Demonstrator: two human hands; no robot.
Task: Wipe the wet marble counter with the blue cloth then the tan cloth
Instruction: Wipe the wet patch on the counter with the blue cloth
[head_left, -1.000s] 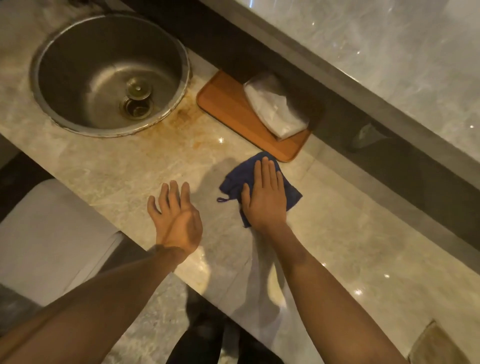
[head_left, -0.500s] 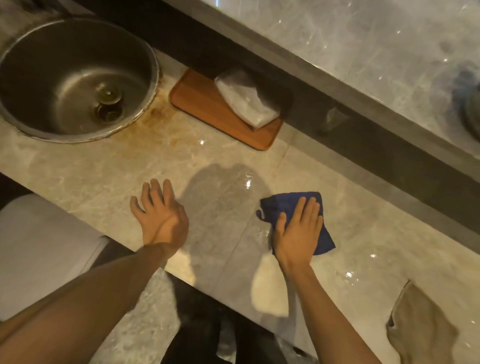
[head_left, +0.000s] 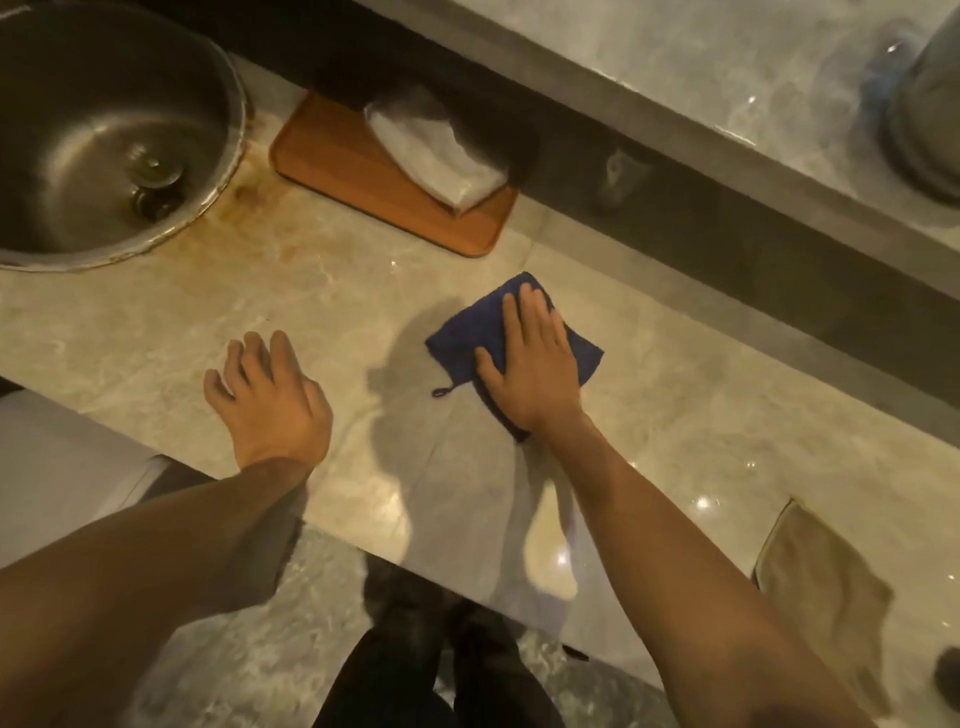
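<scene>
The blue cloth (head_left: 470, 335) lies flat on the beige marble counter (head_left: 701, 415), near its middle. My right hand (head_left: 530, 369) presses down on the cloth with flat fingers, covering much of it. My left hand (head_left: 270, 395) rests on the counter near the front edge, left of the cloth, fingers slightly curled and holding nothing. The tan cloth (head_left: 826, 592) lies crumpled at the counter's front right. Shiny wet spots glint on the marble to the right of the blue cloth.
A round steel sink (head_left: 104, 135) is set into the counter at the back left, with rusty stains beside it. A wooden tray (head_left: 353, 171) with a white packet (head_left: 436, 150) sits at the back. A raised marble ledge (head_left: 675, 67) runs behind.
My right hand has slid the blue cloth back toward the tray and leftward from where it was half a second ago. My left hand has stayed near the front edge.
</scene>
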